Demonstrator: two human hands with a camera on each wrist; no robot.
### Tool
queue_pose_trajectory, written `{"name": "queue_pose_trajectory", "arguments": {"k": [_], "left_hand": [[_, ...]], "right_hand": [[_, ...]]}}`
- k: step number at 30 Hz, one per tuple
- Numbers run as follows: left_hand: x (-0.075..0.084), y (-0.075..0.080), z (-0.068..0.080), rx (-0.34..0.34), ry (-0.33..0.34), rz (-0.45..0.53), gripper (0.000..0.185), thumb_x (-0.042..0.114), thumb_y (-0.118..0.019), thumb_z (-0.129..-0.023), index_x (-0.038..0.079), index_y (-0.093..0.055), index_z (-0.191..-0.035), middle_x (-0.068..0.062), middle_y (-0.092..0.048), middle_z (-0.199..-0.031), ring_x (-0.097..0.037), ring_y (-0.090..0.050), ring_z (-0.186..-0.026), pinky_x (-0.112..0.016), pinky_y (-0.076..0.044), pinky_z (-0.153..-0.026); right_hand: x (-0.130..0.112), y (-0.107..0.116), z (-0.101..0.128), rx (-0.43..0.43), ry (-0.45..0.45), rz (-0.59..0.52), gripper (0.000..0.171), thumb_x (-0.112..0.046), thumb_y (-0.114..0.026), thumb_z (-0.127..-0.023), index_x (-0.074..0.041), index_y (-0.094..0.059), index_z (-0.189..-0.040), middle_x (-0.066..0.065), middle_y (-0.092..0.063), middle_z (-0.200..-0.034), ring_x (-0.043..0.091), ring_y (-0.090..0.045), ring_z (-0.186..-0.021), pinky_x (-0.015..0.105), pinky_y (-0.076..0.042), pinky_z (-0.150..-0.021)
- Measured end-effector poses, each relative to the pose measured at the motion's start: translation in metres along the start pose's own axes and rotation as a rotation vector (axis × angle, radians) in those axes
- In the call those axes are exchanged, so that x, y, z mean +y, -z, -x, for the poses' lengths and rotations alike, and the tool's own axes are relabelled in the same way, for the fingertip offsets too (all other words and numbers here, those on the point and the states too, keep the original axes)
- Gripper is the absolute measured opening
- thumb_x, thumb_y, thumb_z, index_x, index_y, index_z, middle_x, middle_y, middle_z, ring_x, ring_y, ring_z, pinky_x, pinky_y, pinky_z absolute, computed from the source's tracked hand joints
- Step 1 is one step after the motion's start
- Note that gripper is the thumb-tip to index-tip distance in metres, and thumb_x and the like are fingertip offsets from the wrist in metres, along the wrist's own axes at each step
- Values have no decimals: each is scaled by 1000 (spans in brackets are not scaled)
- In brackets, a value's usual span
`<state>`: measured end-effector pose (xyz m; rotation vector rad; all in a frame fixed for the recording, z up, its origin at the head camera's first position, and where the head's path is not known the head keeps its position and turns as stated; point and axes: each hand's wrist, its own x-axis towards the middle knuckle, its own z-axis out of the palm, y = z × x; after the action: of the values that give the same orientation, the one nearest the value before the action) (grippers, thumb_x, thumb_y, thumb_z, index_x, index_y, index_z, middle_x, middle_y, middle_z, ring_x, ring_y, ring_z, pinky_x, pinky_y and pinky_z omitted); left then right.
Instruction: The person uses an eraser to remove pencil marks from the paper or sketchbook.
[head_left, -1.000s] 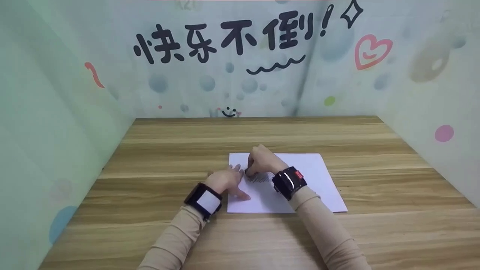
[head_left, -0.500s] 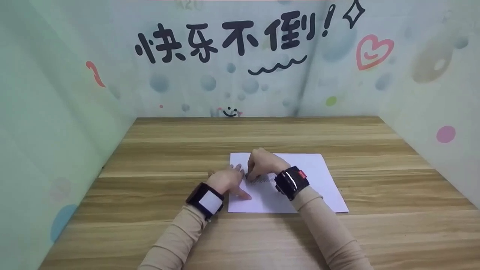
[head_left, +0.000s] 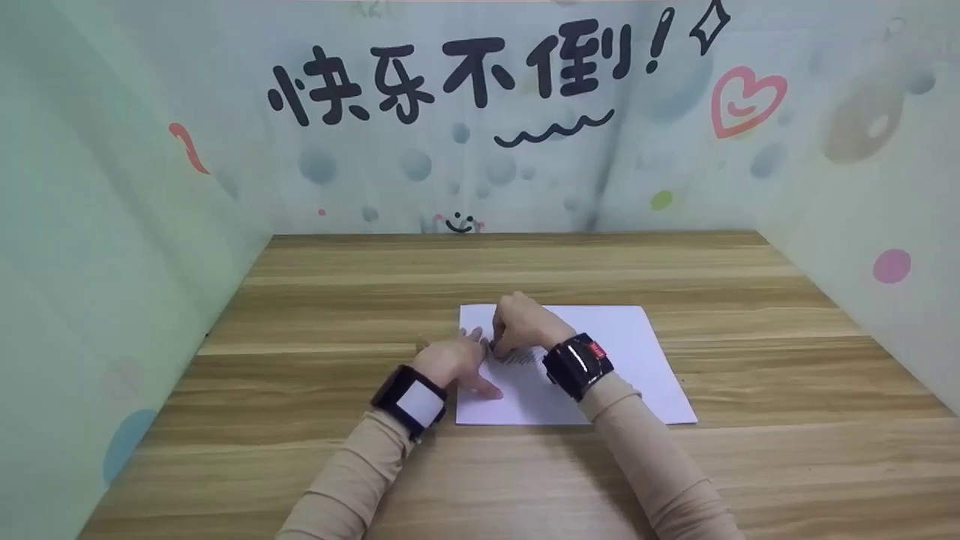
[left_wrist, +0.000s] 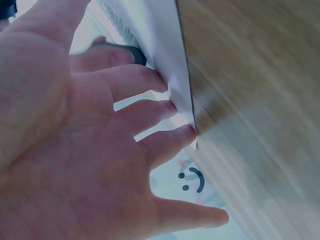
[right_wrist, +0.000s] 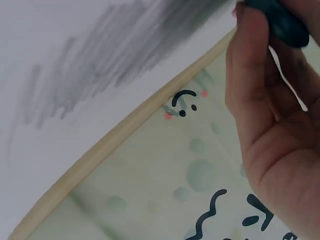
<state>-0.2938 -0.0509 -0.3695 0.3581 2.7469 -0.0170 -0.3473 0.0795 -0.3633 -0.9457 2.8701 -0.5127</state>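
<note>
A white sheet of paper (head_left: pixel 630 360) lies on the wooden table (head_left: pixel 337 307). My left hand (head_left: pixel 454 364) rests at its left edge with the fingers spread; in the left wrist view several fingertips touch the paper, and the little finger extends past its edge. Over the sheet's upper left part, my right hand (head_left: pixel 529 322) pinches a short dark stick with a rounded end (right_wrist: pixel 285 22) between thumb and fingers. Grey hatched strokes (right_wrist: pixel 100 65) cover a patch of paper beneath the right hand. The stick's working tip is out of sight.
A patterned cloth backdrop (head_left: pixel 412 180) with dark lettering stands behind the table, and similar cloth walls (head_left: pixel 112 262) flank both sides. Each wrist carries a black strapped device (head_left: pixel 577 366). The table's wooden surface surrounds the paper.
My right hand shifts slightly to the right and back to the left over the grey strokes, still pinching the dark stick. The left hand and the paper stay in place.
</note>
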Motion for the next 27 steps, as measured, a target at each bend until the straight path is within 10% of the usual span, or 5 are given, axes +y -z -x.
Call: {"name": "queue_pose_trajectory", "arguments": {"k": [27], "left_hand": [[-5,2,5,-5,-12,16,92,60,-66,-72,14,-30,-144,0,-15,-155,-23,-15,-143,-75,-19,-97]], "right_hand": [[-6,-1,-2,-37,-47,-39,8,-12,-80,-62,-8,-73,-66,4,-70,-64,6,-54,-51,17,-43,-48]]}}
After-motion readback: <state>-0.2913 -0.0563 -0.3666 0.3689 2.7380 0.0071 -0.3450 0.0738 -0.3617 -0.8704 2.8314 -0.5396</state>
